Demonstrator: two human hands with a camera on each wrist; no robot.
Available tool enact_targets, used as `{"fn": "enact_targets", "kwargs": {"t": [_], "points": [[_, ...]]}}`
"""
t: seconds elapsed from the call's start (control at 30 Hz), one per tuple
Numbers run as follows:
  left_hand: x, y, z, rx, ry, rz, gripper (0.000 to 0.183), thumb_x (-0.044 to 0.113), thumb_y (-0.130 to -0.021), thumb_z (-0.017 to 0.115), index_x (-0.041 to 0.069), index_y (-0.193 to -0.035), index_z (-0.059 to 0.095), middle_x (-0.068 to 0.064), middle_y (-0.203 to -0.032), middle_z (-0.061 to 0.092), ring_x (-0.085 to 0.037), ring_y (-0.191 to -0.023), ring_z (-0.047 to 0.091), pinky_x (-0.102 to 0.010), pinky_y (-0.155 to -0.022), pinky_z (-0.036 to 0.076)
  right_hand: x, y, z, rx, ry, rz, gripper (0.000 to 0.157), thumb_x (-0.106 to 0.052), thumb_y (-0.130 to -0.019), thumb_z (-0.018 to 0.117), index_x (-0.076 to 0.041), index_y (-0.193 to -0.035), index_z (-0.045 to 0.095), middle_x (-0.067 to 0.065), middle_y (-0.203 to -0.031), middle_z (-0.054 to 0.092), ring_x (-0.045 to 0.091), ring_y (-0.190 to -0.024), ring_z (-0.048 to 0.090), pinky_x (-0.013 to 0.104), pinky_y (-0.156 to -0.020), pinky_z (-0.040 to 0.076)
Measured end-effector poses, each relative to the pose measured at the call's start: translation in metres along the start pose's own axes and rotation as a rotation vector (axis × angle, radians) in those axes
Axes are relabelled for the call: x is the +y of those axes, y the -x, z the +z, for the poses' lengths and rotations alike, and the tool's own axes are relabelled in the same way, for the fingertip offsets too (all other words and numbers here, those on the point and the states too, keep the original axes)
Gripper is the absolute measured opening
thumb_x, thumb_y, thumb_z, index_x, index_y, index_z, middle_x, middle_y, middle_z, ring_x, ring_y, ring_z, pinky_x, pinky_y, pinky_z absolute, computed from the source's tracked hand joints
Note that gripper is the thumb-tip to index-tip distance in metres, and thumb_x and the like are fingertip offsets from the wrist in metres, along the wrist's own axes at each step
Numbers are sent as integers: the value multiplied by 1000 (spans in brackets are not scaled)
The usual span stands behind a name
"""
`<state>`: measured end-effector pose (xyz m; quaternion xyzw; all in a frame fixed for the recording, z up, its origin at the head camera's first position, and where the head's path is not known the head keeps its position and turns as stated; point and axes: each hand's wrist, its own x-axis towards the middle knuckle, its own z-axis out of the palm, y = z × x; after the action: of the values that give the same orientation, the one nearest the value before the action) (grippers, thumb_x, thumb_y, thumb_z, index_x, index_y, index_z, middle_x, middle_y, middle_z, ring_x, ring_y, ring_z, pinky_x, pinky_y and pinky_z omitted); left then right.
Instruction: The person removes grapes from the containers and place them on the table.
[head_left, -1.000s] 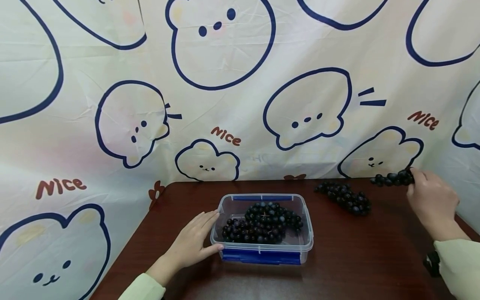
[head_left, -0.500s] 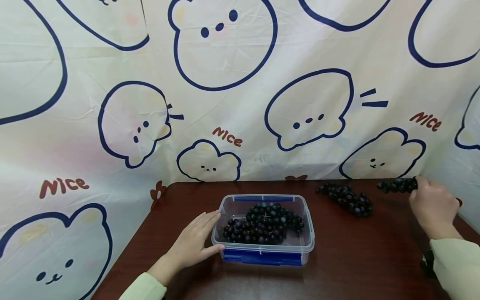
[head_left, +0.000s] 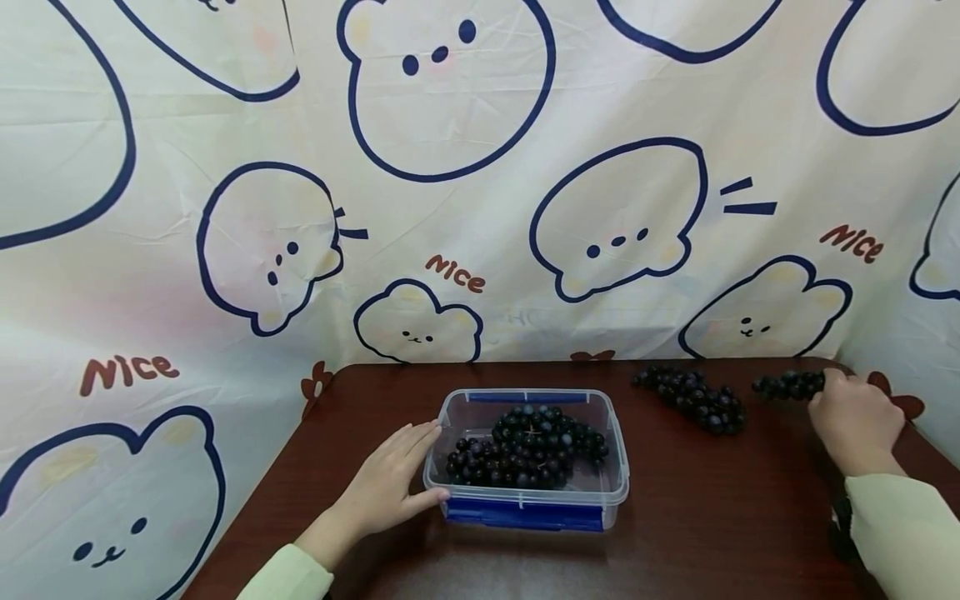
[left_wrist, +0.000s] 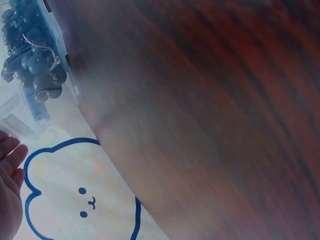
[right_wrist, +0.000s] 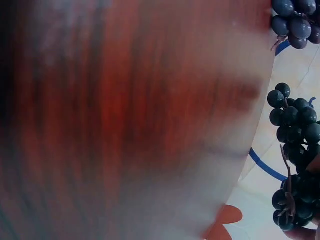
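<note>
My right hand (head_left: 857, 419) grips a small bunch of dark grapes (head_left: 787, 385) at the table's back right corner. In the right wrist view, that bunch (right_wrist: 295, 125) shows its stem, with a bit of the fingers at the frame's edge. A clear plastic container (head_left: 525, 493) with blue clips stands lidless at the middle, with dark grapes (head_left: 525, 446) heaped inside. My left hand (head_left: 390, 475) rests against its left side, fingers straight and thumb at the front rim. Another bunch of grapes (head_left: 693, 398) lies between the container and my right hand.
The dark brown wooden table (head_left: 712, 508) runs back to a pale cloth (head_left: 510, 250) printed with cartoon bears, which hangs along its back and sides.
My right hand has come down and slightly left, lowering the bunch of grapes towards the tabletop. My left hand and the container stay in place.
</note>
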<state>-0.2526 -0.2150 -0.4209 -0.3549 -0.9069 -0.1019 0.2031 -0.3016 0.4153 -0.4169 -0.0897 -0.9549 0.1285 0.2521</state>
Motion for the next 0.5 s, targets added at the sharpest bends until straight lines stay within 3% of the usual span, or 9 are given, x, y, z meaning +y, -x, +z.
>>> {"fn": "enact_targets", "kwargs": {"t": [0.5], "points": [[1,0,1,0,-6,-7,78,59,-89,58,0,-140,50,-12,-144,48,-24,-133,44,-46,-111,31,5,1,1,-107,26,-23,13,1,-83,52,13,-85,53,34,-67,51,45,-49,48,52,-36,36]]}}
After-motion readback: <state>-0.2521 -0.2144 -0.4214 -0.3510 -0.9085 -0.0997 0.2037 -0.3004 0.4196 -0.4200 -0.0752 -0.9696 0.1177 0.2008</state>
